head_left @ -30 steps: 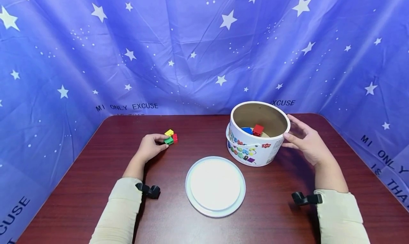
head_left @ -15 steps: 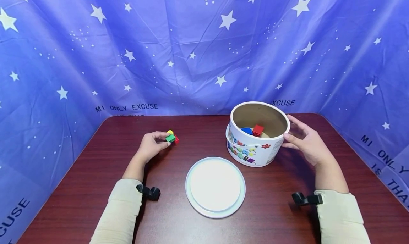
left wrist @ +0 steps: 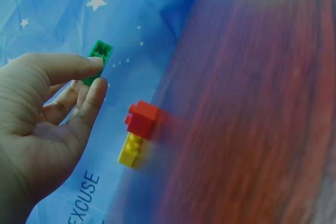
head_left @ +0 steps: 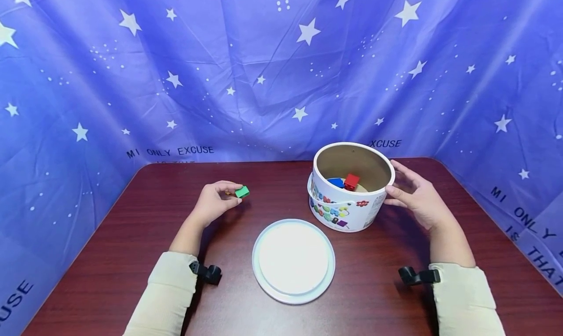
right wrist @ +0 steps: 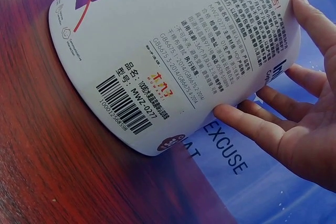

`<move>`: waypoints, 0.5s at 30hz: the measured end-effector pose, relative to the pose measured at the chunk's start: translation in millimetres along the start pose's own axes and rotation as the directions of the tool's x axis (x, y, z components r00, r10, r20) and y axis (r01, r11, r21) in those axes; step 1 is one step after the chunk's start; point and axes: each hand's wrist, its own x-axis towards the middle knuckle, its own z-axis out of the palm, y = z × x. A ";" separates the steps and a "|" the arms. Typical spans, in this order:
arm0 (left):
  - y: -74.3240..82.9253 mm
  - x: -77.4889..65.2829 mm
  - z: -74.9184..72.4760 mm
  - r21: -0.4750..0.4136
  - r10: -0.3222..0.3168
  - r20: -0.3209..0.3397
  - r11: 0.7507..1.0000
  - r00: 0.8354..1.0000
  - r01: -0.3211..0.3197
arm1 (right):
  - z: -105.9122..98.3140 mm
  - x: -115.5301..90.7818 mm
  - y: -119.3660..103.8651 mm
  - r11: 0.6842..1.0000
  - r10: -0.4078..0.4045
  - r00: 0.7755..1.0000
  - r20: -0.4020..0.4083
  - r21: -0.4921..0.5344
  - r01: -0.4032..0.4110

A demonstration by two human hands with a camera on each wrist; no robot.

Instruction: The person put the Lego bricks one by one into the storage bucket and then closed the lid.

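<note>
In the head view my left hand (head_left: 214,203) pinches a green toy block (head_left: 242,192) between thumb and fingers, raised off the table. The left wrist view shows the green block's hollow underside, with a red block (left wrist: 144,119) and a yellow block (left wrist: 129,149) lying beyond, touching each other. In the head view the hand mostly hides those two. My right hand (head_left: 420,199) rests spread fingers and thumb against the outer right side of a white round bucket (head_left: 347,214). Inside the bucket lie a red block (head_left: 351,181) and a blue block (head_left: 336,182).
A round white lid (head_left: 293,260) lies flat on the dark red-brown table (head_left: 233,297), in front of and left of the bucket. The bucket's white handle (head_left: 327,199) hangs down its side. A blue star-patterned cloth (head_left: 264,72) hangs behind and at both sides.
My left hand has lifted the green block away from the red and yellow blocks and moved it slightly right. The right hand stays at the bucket; the head view has shifted a little.
</note>
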 end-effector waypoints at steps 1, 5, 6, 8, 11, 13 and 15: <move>1.0 -0.2 0.8 -0.003 0.009 0.002 1.000 1.000 -0.009 | 0.2 0.1 0.0 1.000 -0.001 1.000 0.000 -0.003 0.001; 10.9 -2.3 4.4 -0.021 0.031 0.010 0.999 0.999 -0.030 | 0.6 0.4 -0.1 1.000 -0.003 1.000 0.000 -0.014 0.003; 15.5 -3.3 5.1 -0.026 0.035 0.015 0.999 0.999 -0.034 | 0.6 0.3 0.0 1.000 -0.003 1.000 0.000 -0.017 0.003; 27.9 -6.4 6.4 -0.039 0.040 0.029 0.999 0.999 -0.039 | 0.6 0.2 0.1 1.000 -0.004 1.000 0.000 -0.021 0.004; 45.9 -11.2 8.8 -0.052 0.059 0.049 0.997 0.997 -0.057 | 0.7 0.0 0.4 1.000 -0.007 1.000 0.000 -0.022 0.007; 54.8 -13.5 11.1 -0.059 0.081 0.058 0.995 0.995 -0.078 | 0.8 0.1 0.6 1.000 -0.011 1.000 0.001 -0.019 0.011; 54.1 -12.6 15.1 -0.074 0.096 0.061 0.993 0.993 -0.092 | 1.0 0.3 0.6 1.000 -0.013 1.000 0.003 -0.016 0.013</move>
